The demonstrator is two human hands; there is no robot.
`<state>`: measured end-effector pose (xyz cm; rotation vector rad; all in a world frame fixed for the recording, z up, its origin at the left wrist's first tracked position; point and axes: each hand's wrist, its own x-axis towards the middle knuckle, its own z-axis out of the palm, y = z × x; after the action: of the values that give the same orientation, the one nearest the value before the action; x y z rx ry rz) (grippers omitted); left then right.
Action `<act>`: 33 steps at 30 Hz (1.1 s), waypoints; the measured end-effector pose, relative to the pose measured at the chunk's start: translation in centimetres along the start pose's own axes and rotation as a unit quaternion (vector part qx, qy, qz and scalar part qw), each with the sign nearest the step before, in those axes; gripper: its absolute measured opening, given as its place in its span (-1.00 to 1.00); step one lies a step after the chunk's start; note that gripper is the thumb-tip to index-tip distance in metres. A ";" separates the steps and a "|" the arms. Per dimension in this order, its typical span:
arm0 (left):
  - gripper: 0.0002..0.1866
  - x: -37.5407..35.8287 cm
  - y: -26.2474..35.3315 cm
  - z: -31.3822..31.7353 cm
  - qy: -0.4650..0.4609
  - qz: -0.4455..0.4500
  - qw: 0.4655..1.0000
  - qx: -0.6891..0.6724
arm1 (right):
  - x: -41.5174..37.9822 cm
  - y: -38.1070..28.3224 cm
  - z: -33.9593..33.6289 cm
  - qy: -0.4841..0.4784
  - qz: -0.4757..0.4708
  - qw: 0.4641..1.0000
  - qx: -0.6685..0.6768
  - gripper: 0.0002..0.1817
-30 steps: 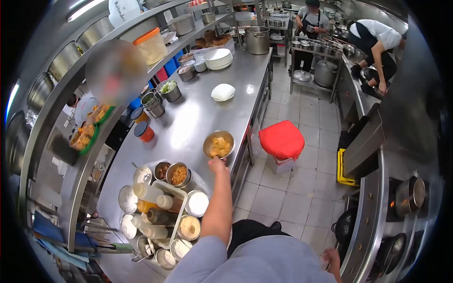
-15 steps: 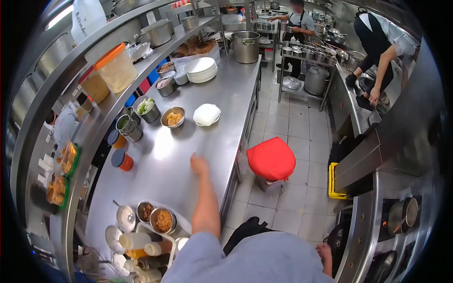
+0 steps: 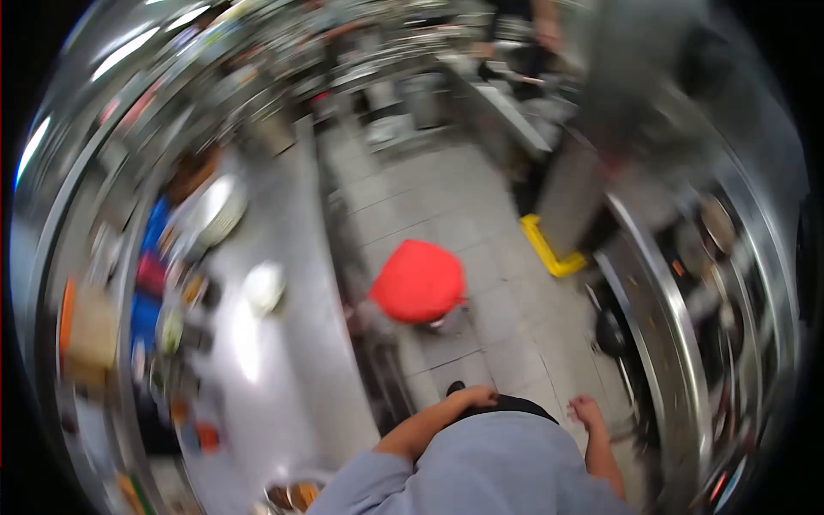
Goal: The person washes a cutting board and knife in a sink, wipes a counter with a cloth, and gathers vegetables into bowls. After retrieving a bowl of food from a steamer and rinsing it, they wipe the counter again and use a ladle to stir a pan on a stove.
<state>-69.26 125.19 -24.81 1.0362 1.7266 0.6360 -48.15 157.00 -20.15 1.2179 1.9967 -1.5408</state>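
Observation:
My left hand point(image 3: 481, 396) is in front of my waist, over the dark cloth below my grey shirt point(image 3: 489, 463). Its fingers look curled in, and I see nothing in them. On the other side, my right hand point(image 3: 585, 411) hangs above the tiled floor, empty, with its fingers loosely bent and a little apart. Neither hand touches the steel counter point(image 3: 300, 360). Ahead of both hands stands a bin-like container under a red cover point(image 3: 419, 281).
On the left counter are a white bundle point(image 3: 264, 287), a stack of plates point(image 3: 216, 210) and blurred bowls. A yellow frame point(image 3: 549, 249) lies at the foot of a steel column. A stove with pans point(image 3: 717, 225) runs along the right. A person's arm point(image 3: 547, 24) shows far off.
My left hand has come off the counter to my waist. My right hand has moved forward and up. The view has swung right, so the counter sits farther left and much is blurred.

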 end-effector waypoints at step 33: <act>-0.51 27.9 36.1 15.1 0.087 0.080 0.972 0.202 | -29.2 43.3 -8.2 0.306 0.220 0.777 0.504 -0.76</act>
<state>-46.86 166.57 -15.20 1.4491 1.9908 0.4948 4.54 154.17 -23.44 2.6307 0.8211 -2.1630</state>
